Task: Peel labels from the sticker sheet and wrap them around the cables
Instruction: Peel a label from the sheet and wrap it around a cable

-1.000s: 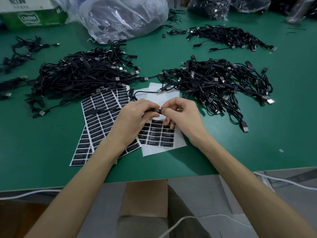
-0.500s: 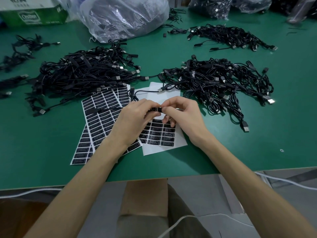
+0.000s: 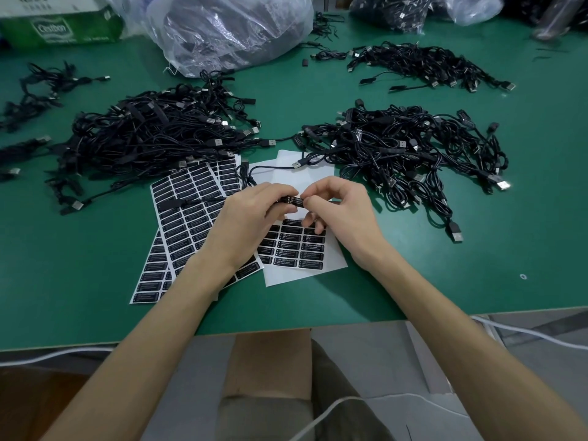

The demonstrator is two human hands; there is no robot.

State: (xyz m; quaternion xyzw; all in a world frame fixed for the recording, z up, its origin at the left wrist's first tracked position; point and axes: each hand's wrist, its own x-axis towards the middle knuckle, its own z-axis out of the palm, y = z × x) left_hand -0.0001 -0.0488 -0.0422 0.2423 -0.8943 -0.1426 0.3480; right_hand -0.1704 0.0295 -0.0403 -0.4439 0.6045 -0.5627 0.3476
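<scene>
My left hand and my right hand meet over the sticker sheets and together pinch a thin black cable with a black label wrapped on it between the fingertips. The cable runs back over the white backing paper to a USB plug. Under the hands lies a partly used sticker sheet with rows of black labels. Fuller sticker sheets lie to the left, partly under my left wrist.
Big tangles of black cables lie at left, right and far right back on the green table. A clear plastic bag and a green carton stand at the back. The table's front edge is close to my body.
Both hands have stayed in place over the sheet; the fingertips have shifted slightly around the label on the cable.
</scene>
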